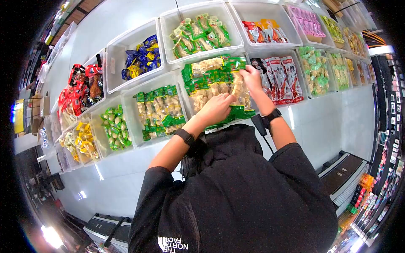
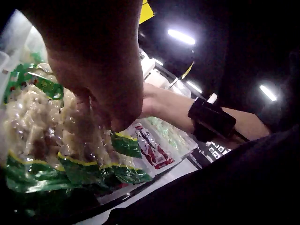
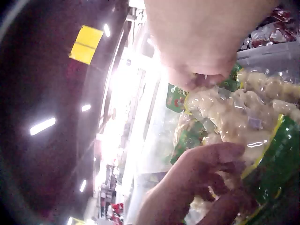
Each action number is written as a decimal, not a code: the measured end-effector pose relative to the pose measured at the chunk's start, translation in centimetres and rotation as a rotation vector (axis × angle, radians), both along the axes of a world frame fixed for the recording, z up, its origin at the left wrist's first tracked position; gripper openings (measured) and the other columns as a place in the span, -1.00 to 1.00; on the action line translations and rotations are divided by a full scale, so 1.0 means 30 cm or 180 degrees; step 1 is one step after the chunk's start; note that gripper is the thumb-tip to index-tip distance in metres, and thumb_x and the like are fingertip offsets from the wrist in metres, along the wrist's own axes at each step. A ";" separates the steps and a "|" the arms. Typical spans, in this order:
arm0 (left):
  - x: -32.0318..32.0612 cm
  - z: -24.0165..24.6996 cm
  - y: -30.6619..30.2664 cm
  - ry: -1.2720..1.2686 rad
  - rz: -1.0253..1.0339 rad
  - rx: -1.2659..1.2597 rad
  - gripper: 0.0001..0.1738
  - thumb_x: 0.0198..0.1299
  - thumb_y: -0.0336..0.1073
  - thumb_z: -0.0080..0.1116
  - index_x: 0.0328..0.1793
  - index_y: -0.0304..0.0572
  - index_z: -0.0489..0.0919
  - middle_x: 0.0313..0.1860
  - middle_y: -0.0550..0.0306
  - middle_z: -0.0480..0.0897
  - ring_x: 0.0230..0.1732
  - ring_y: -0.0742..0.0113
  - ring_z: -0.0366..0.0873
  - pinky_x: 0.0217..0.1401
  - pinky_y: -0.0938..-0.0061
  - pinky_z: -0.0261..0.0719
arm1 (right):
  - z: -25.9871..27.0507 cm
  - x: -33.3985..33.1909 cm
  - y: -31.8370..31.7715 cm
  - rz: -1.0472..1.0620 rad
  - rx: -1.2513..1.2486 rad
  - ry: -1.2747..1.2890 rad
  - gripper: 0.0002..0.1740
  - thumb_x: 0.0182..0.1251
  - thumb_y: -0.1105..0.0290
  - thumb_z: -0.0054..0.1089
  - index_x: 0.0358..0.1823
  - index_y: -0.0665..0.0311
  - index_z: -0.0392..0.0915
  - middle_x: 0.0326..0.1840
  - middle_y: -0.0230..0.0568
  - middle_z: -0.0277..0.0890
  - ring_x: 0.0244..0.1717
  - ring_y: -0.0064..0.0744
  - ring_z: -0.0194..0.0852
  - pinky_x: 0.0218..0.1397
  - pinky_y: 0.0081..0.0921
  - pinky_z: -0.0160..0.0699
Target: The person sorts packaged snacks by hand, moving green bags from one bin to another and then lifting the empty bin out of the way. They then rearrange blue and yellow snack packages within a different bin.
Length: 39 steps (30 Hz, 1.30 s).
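Note:
Both hands are over a clear bin heaped with green-edged packets of chicken feet (image 1: 202,90). My right hand (image 1: 252,80) pinches the far green end of one packet (image 1: 237,86), which lies lengthwise at the heap's right side. Beside this packet, my left hand (image 1: 217,110) reaches in from the left, its bent, spread fingers (image 3: 218,152) touching the clear plastic. In the left wrist view, the left hand (image 2: 101,70) covers part of the packets (image 2: 35,122), whose green ends with yellow borders point toward the body. The left thumb is hidden.
Neighbouring bins hold similar green packets (image 1: 158,107), red pouches (image 1: 280,78) and blue packets (image 1: 145,55). Another bin of green packets (image 1: 200,36) stands just beyond. Bin walls (image 1: 164,63) stand close together. A black cable (image 1: 266,141) hangs near the right wrist.

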<state>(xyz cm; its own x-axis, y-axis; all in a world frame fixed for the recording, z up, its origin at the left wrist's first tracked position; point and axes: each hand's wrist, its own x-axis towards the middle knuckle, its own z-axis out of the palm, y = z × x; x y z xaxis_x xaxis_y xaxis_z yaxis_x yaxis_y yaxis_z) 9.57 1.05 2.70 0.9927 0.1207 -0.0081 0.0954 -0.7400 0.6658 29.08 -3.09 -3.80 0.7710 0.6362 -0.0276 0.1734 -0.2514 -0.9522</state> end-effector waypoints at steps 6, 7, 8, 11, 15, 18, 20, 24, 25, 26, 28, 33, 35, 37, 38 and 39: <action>-0.033 -0.045 -0.013 -0.0343 -0.0022 0.0442 -0.79 0.01 -0.42 0.01 -0.17 -0.22 0.44 -0.30 -0.01 0.46 -0.18 0.00 0.47 -0.12 0.22 0.46 | 0.003 -0.066 0.012 0.0098 -0.0760 -0.0729 -0.76 0.03 0.34 0.20 -0.28 0.30 0.57 -0.42 -0.05 0.59 -0.37 -0.14 0.59 -0.27 -0.32 0.51; -0.040 -0.044 -0.015 -0.0418 0.0016 0.0412 -0.82 0.01 -0.42 0.01 -0.20 -0.21 0.46 -0.30 0.00 0.46 -0.18 0.01 0.46 -0.12 0.23 0.46 | 0.004 -0.072 0.011 0.0116 -0.0764 -0.0727 -0.76 0.03 0.34 0.20 -0.28 0.30 0.57 -0.42 -0.05 0.59 -0.37 -0.14 0.59 -0.27 -0.32 0.51; -0.051 -0.043 -0.013 -0.0413 0.0039 0.0409 -0.82 0.01 -0.42 0.01 -0.20 -0.21 0.46 -0.30 0.00 0.46 -0.18 0.01 0.46 -0.12 0.23 0.46 | 0.005 -0.076 0.009 0.0033 -0.0709 -0.0842 -0.76 0.03 0.34 0.20 -0.26 0.29 0.55 -0.43 -0.05 0.58 -0.36 -0.11 0.59 -0.27 -0.29 0.51; -0.133 -0.036 0.026 -0.0408 0.0437 -0.0050 -0.84 0.05 -0.41 0.01 -0.20 -0.20 0.48 -0.30 -0.01 0.48 -0.18 0.00 0.46 -0.12 0.22 0.44 | 0.023 -0.081 -0.014 0.0141 -0.0642 -0.1074 -0.68 0.05 0.35 0.18 -0.13 0.24 0.47 -0.43 -0.04 0.57 -0.38 -0.05 0.57 -0.29 -0.21 0.50; -0.358 -0.076 0.126 -0.0695 0.1982 -0.0623 -0.83 0.08 -0.52 -0.01 -0.19 -0.23 0.51 -0.33 -0.01 0.55 -0.24 0.07 0.53 -0.15 0.41 0.47 | 0.023 -0.095 -0.034 0.0236 -0.0560 -0.1139 -0.55 0.00 0.48 0.18 0.00 0.29 0.36 -0.18 0.00 0.48 -0.15 -0.06 0.46 -0.07 -0.26 0.43; -0.569 -0.174 0.197 -0.0279 0.3309 -0.0437 -0.83 0.08 -0.42 0.05 -0.18 -0.24 0.50 -0.31 -0.04 0.57 -0.23 0.03 0.54 -0.15 0.33 0.48 | 0.075 -0.148 -0.051 0.0240 -0.0375 -0.1831 -0.53 0.00 0.49 0.17 0.02 0.30 0.33 -0.10 -0.01 0.40 -0.07 -0.07 0.38 0.01 -0.28 0.37; -0.720 -0.280 0.228 0.0524 0.3641 -0.0004 -0.74 0.06 -0.30 0.09 -0.11 -0.22 0.48 -0.19 -0.13 0.54 -0.13 -0.05 0.50 -0.09 0.21 0.46 | 0.131 -0.196 -0.057 0.0153 -0.0466 -0.1464 -0.54 0.00 0.49 0.17 0.01 0.32 0.35 -0.06 -0.04 0.36 -0.03 -0.12 0.35 0.04 -0.30 0.35; -0.877 -0.359 0.208 0.1596 0.3497 0.0338 -0.48 -0.03 -0.21 0.15 0.11 -0.15 0.39 0.02 -0.20 0.46 0.08 -0.20 0.37 0.10 0.11 0.39 | 0.220 -0.317 -0.018 0.0396 -0.0225 -0.0891 -0.61 0.04 0.50 0.14 -0.03 0.33 0.38 -0.06 -0.12 0.36 -0.09 -0.28 0.39 -0.03 -0.39 0.42; -0.895 -0.371 0.201 0.1878 0.3369 0.0391 -0.42 -0.05 -0.22 0.16 0.17 -0.13 0.35 0.04 -0.20 0.45 0.11 -0.21 0.35 0.13 0.12 0.38 | 0.225 -0.337 -0.006 0.0415 -0.0238 -0.0903 -0.61 0.04 0.50 0.14 -0.03 0.33 0.38 -0.06 -0.12 0.36 -0.09 -0.28 0.39 -0.03 -0.39 0.42; -0.902 -0.386 0.206 0.2052 0.3298 0.0327 -0.29 -0.09 -0.25 0.16 0.28 -0.08 0.25 0.02 -0.21 0.48 0.09 -0.22 0.39 0.12 0.11 0.40 | 0.227 -0.351 0.006 0.0550 -0.0226 -0.0770 -0.61 0.05 0.50 0.14 -0.03 0.33 0.38 -0.05 -0.13 0.36 -0.10 -0.31 0.40 -0.09 -0.44 0.44; -0.900 -0.412 0.232 0.1930 0.3311 0.0004 -0.33 -0.09 -0.25 0.15 0.24 -0.10 0.31 -0.02 -0.21 0.52 0.06 -0.20 0.42 0.10 0.11 0.42 | 0.234 -0.369 0.021 0.0791 -0.0223 -0.0705 -0.58 0.12 0.48 0.14 0.05 0.32 0.35 0.00 -0.15 0.37 -0.14 -0.47 0.43 -0.16 -0.55 0.48; -0.904 -0.455 0.267 0.1806 0.2901 -0.0214 -0.57 -0.09 -0.26 0.11 -0.01 -0.19 0.51 -0.14 -0.19 0.60 -0.05 -0.13 0.52 0.04 0.14 0.46 | 0.244 -0.396 0.036 0.0821 -0.0260 -0.0452 -0.62 0.13 0.48 0.13 0.02 0.32 0.38 -0.02 -0.17 0.41 -0.20 -0.50 0.46 -0.16 -0.57 0.47; -0.883 -0.383 0.262 0.1696 0.2893 -0.0318 -0.68 -0.08 -0.25 0.11 -0.19 -0.25 0.57 -0.17 -0.18 0.60 -0.09 -0.13 0.52 0.02 0.17 0.46 | 0.245 -0.395 0.035 0.0788 -0.0313 -0.0392 -0.64 0.14 0.48 0.12 0.00 0.32 0.39 -0.04 -0.18 0.43 -0.21 -0.52 0.46 -0.16 -0.58 0.47; -0.867 -0.284 0.251 0.1470 0.3081 -0.0524 -0.68 -0.08 -0.25 0.10 -0.19 -0.27 0.55 -0.24 -0.14 0.61 -0.17 -0.07 0.55 -0.05 0.22 0.47 | 0.252 -0.394 0.032 0.1019 -0.0381 -0.0117 -0.70 0.16 0.49 0.10 -0.04 0.31 0.42 -0.08 -0.17 0.47 -0.19 -0.54 0.46 -0.15 -0.58 0.47; -0.862 -0.230 0.247 0.1236 0.3270 -0.0723 -0.68 -0.08 -0.25 0.10 -0.20 -0.28 0.53 -0.30 -0.09 0.62 -0.24 0.00 0.57 -0.12 0.27 0.48 | 0.246 -0.395 0.033 0.1020 -0.0388 -0.0114 -0.70 0.16 0.49 0.10 -0.04 0.31 0.42 -0.08 -0.17 0.47 -0.19 -0.54 0.46 -0.15 -0.58 0.47; -0.862 -0.177 0.246 0.1241 0.3272 -0.0728 -0.68 -0.08 -0.25 0.10 -0.20 -0.28 0.53 -0.30 -0.09 0.62 -0.24 0.00 0.57 -0.12 0.27 0.48 | 0.235 -0.396 0.036 0.1231 -0.0459 0.0032 -0.71 0.17 0.48 0.09 -0.04 0.30 0.43 -0.08 -0.20 0.48 -0.16 -0.54 0.46 -0.13 -0.57 0.47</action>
